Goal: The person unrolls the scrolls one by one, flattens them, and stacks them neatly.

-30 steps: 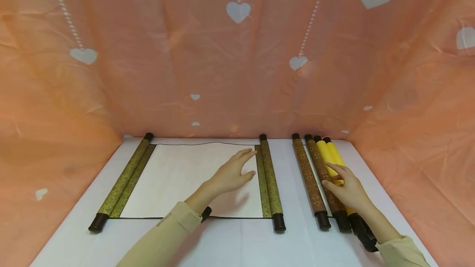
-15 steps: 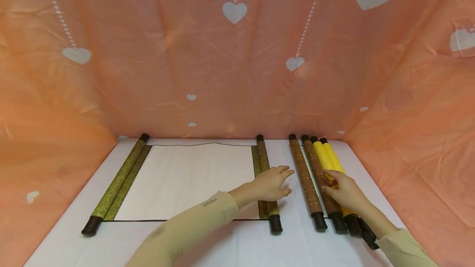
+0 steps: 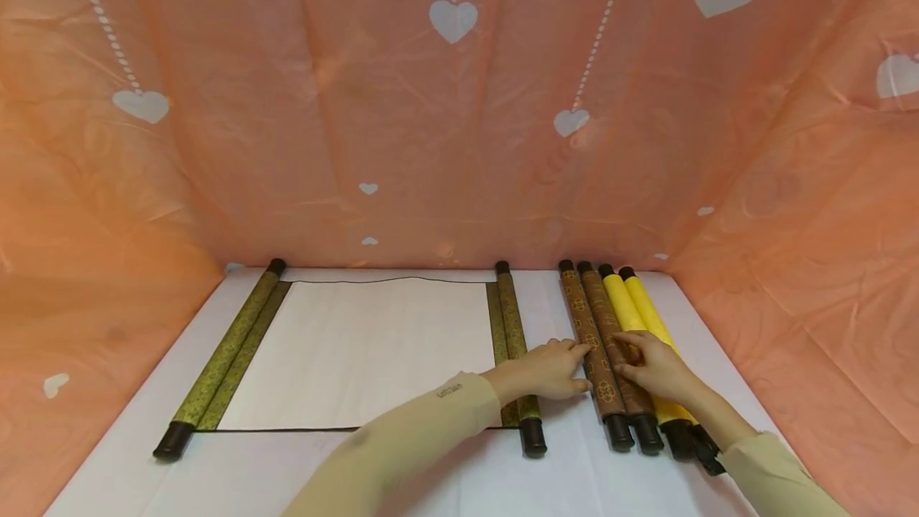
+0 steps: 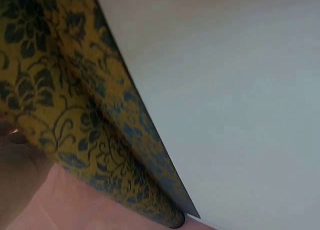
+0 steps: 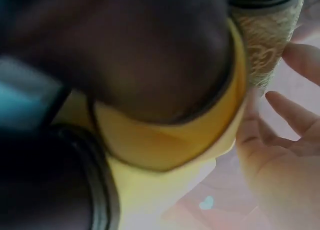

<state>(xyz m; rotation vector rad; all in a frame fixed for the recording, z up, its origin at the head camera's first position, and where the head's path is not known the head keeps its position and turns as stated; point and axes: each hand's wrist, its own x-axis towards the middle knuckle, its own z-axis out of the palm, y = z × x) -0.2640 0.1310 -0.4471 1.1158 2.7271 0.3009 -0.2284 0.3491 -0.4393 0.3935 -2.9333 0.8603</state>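
A scroll with two brown patterned rolls lies at the right in the head view, its left roll (image 3: 578,305) and right roll (image 3: 600,297) side by side. My left hand (image 3: 551,369) reaches across the green scroll's right roll, fingertips on the left brown roll. My right hand (image 3: 656,365) has its fingertips and thumb against the right brown roll's right side, and fairly straight fingers (image 5: 292,112) show in the right wrist view. Two yellow rolls (image 3: 646,305) lie beneath and beside that hand, partly hidden by it.
The green-patterned scroll lies unrolled, its white sheet (image 3: 380,341) between a left roll (image 3: 230,353) and a right roll (image 3: 511,309). Its pattern fills part of the left wrist view. A pink curtain with hearts (image 3: 454,21) walls the white table (image 3: 287,473) on three sides.
My left hand has moved right from above the white sheet to the left brown roll. The right brown roll has shifted left, closing the pale gap between the brown rolls.
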